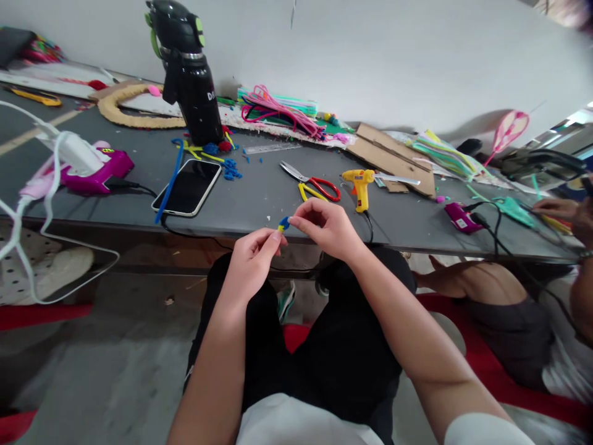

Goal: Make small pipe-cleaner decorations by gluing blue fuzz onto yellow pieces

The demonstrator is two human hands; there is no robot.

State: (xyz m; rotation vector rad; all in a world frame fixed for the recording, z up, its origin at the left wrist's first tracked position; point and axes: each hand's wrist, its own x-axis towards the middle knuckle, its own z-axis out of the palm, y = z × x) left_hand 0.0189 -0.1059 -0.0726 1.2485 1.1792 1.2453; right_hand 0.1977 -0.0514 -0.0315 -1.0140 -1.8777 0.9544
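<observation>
My left hand (252, 252) and my right hand (324, 225) meet in front of the grey table's near edge (259, 216). Both pinch a small blue and yellow pipe-cleaner piece (283, 224) between thumb and fingertips. My left hand's fingers curl inward beneath it; my right hand's fingers bend over it from the right. Just beyond my hands, on the table, lie red and yellow handled scissors (311, 182) and a yellow glue gun (361, 185) with a black cord.
A phone (188, 187), a long blue pipe cleaner (170, 179), blue scraps (230, 168), a black bottle (189, 74), a magenta glue gun (95, 168) and cardboard (393, 157) are on the table. Another person's hand (558, 209) works at the right.
</observation>
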